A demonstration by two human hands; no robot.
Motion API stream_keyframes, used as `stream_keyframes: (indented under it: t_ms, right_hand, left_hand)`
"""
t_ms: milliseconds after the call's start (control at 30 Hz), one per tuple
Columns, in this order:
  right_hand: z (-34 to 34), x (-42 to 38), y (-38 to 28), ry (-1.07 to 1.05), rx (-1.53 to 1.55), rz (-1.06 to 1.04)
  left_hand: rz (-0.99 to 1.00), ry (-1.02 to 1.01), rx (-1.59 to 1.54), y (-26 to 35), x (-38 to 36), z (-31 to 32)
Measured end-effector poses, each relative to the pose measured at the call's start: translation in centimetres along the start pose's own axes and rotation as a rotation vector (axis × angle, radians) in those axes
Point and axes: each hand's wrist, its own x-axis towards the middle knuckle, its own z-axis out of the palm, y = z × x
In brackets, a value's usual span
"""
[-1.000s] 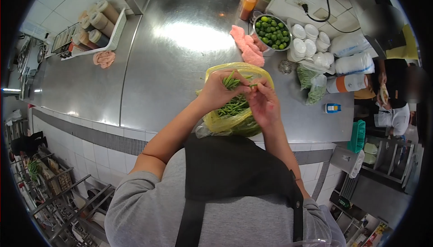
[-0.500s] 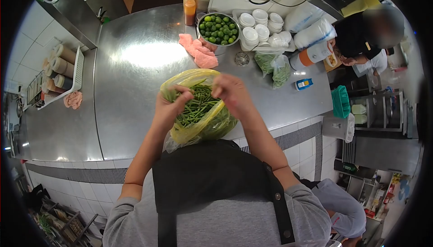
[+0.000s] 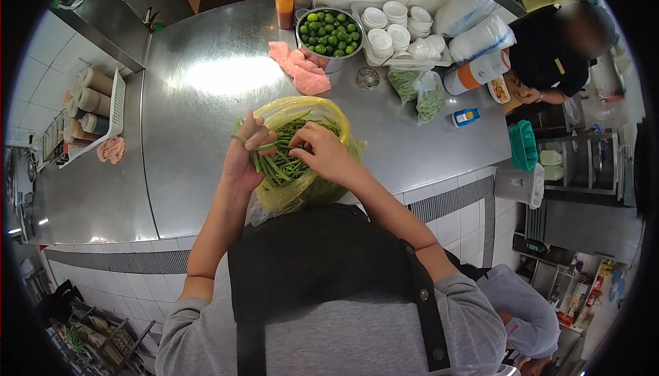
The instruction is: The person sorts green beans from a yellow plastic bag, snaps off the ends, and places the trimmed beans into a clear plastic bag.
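Observation:
A yellow plastic bag (image 3: 322,110) stands wide open on the steel counter, close to my body. Cut green beans (image 3: 292,165) fill it. At the bag's left side, my left hand (image 3: 247,156) is closed round a few green beans that stick out past its fingers. My right hand (image 3: 322,153) reaches over the bag from the right, its fingertips bent together at the beans. What those fingertips hold, if anything, is too small to make out.
Beyond the bag lie a pink cloth (image 3: 300,71) and a bowl of limes (image 3: 331,33). White dishes (image 3: 379,43), bagged greens (image 3: 419,91) and a blue-capped container (image 3: 465,117) are at the right. A co-worker (image 3: 556,53) stands at the counter's right end.
My right hand has come down from the bag's rim to the beans inside. My left hand has shifted slightly left and turned, with beans showing in its fingers. The bag's mouth looks wider.

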Motion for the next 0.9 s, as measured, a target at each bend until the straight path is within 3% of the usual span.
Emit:
stream_keyframes:
  t_ms: [133,200,333,400,467,500,533,600,633,733,767,900]
  right_hand:
    - [1.9,-0.2,0.2,0.068,-0.134,-0.129]
    - [2.6,-0.4,-0.1,0.026,-0.360,-0.216]
    - [2.2,-0.2,0.3,-0.113,-0.273,-0.244]
    - [1.9,0.0,0.2,0.030,-0.159,-0.299]
    - [2.1,0.2,-0.2,0.106,-0.109,-0.257]
    - [1.9,0.0,-0.4,0.137,-0.109,-0.193]
    - [1.8,-0.1,-0.5,0.165,-0.109,-0.130]
    - [1.8,-0.1,0.1,0.088,-0.148,-0.206]
    - [1.8,0.0,0.3,0.031,-0.201,-0.272]
    - [1.3,-0.1,0.2,0.014,-0.221,-0.259]
    - [1.0,-0.2,0.0,0.024,-0.212,-0.229]
    - [-0.4,-0.7,-0.4,0.059,-0.062,-0.176]
  left_hand:
    - [0.003,0.032,-0.022,-0.6,0.2,0.7]
    - [-0.044,0.073,-0.003,-0.8,-0.4,1.8]
    - [-0.200,0.171,0.147,-2.3,-2.6,1.8]
    - [-0.195,0.155,0.204,-3.6,-4.7,2.2]
    - [-0.187,-0.110,0.315,-4.0,-5.9,2.1]
    - [-0.310,-0.042,0.359,-2.8,-6.0,3.0]
    - [-0.295,-0.024,0.357,-2.3,-6.2,3.4]
    - [-0.217,-0.033,0.438,-1.9,-6.3,4.0]
    - [-0.106,-0.114,0.480,-1.9,-6.0,3.6]
    - [0.075,-0.057,0.549,-0.5,-5.1,4.0]
    - [0.072,0.079,0.518,0.2,-5.2,4.8]
    - [0.170,0.062,0.396,1.7,-4.0,2.9]
